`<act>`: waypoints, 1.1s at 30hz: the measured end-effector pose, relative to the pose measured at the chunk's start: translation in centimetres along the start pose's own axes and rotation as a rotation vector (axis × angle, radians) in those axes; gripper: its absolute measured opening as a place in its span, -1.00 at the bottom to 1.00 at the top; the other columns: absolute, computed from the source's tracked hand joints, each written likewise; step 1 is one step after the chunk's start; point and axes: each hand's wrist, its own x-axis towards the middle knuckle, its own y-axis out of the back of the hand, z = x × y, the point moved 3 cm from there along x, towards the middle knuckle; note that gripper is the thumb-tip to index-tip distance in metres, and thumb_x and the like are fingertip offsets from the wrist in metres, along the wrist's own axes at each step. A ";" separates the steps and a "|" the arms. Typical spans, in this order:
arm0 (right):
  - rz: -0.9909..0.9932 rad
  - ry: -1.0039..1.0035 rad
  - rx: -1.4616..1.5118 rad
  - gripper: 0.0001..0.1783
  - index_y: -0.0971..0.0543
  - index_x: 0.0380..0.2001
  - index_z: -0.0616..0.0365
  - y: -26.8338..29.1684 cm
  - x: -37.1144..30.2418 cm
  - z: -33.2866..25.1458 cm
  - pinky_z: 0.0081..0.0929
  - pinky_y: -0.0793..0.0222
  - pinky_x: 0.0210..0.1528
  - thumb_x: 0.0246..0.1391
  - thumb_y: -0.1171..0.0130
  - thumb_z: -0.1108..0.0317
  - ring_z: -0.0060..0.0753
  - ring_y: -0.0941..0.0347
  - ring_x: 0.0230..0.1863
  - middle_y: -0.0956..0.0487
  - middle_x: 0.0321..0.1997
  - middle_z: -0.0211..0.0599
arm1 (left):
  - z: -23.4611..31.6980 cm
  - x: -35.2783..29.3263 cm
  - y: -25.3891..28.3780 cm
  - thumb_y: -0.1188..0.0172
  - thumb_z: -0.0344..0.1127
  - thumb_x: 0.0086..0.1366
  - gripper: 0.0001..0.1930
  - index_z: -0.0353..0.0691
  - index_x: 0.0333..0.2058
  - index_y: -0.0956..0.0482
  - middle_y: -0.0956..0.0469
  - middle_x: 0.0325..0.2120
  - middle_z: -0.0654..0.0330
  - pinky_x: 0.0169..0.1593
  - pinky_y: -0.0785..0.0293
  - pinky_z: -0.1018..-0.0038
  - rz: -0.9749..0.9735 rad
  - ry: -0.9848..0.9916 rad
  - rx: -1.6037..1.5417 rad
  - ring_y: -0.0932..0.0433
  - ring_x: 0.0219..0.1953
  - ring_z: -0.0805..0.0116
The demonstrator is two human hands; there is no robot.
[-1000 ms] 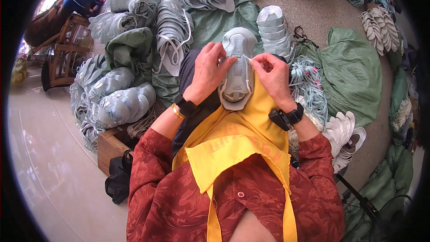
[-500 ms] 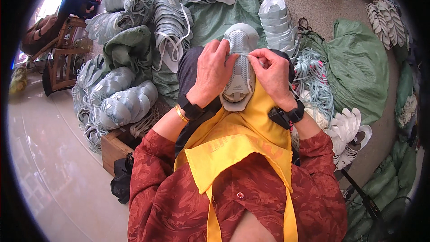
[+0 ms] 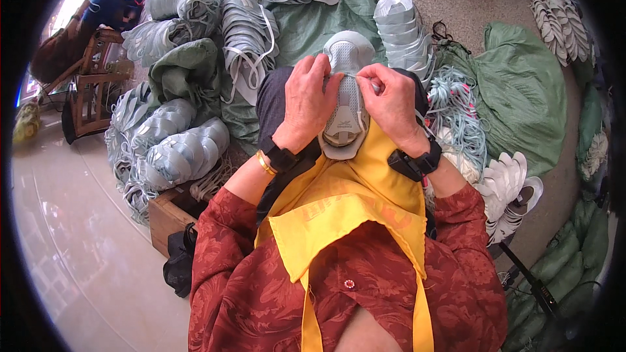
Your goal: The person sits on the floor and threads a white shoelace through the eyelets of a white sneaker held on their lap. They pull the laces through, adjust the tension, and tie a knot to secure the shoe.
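Both hands on a grey shoe upper (image 3: 345,101) held over the lap — lacing or threading at its top.

Left hand (image 3: 305,101) clamps the upper's left side, right hand (image 3: 390,101) pinches a thin white lace (image 3: 355,75) at the eyelets; best to keep the upper pinned steady and the lace taut. Yellow apron (image 3: 345,208) beneath. Floor (image 3: 72,234) glossy at left, green sacks (image 3: 521,91) and stacked uppers (image 3: 401,23) all round — wooden chair (image 3: 88,85) far left.

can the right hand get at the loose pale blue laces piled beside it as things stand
Probably yes, but not freely: the right hand is pinching something small against the grey shoe upper. The pale blue laces lie uncovered just to its right.
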 end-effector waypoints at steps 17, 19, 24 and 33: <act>-0.098 -0.075 0.080 -0.89 -0.71 -0.29 0.21 -0.8 0.9 0.7 -0.55 -0.41 -0.41 0.13 -0.35 0.41 -0.60 -0.50 -0.49 -0.66 -0.45 -0.36 | -0.7 -0.5 0.8 -0.38 -0.44 0.21 -0.79 -0.32 -0.37 -0.47 -0.47 -0.51 0.15 -0.39 -0.47 0.45 -0.023 0.131 -0.195 -0.53 -0.51 0.35; -0.071 -0.060 0.045 -0.91 -0.70 -0.33 0.18 0.0 1.1 0.1 -0.39 -0.49 -0.38 0.10 -0.34 0.41 -0.29 -0.61 -0.48 -0.68 -0.40 -0.16 | -0.7 -0.6 1.0 -0.37 -0.46 0.20 -0.81 -0.32 -0.36 -0.48 -0.49 -0.50 0.15 -0.39 -0.47 0.46 -0.024 0.131 -0.231 -0.53 -0.51 0.36; -0.075 0.073 -0.011 -0.93 -0.61 -0.35 0.23 -0.8 1.2 0.7 -0.27 -0.48 -0.31 0.12 -0.28 0.46 -0.09 -0.61 -0.36 -0.63 -0.36 -0.11 | -0.9 -0.5 1.0 -0.34 -0.49 0.19 -0.83 -0.33 -0.35 -0.49 -0.52 -0.48 0.15 -0.37 -0.47 0.47 -0.045 0.126 -0.255 -0.55 -0.49 0.37; -0.207 0.120 0.000 -0.94 -0.55 -0.34 0.25 0.2 1.4 -0.5 -0.12 -0.45 -0.24 0.12 -0.23 0.51 0.10 -0.57 -0.25 -0.60 -0.34 -0.06 | -0.9 -0.7 1.1 -0.32 -0.50 0.20 -0.85 -0.33 -0.36 -0.48 -0.49 -0.50 0.15 -0.39 -0.43 0.47 -0.014 0.140 -0.305 -0.54 -0.49 0.37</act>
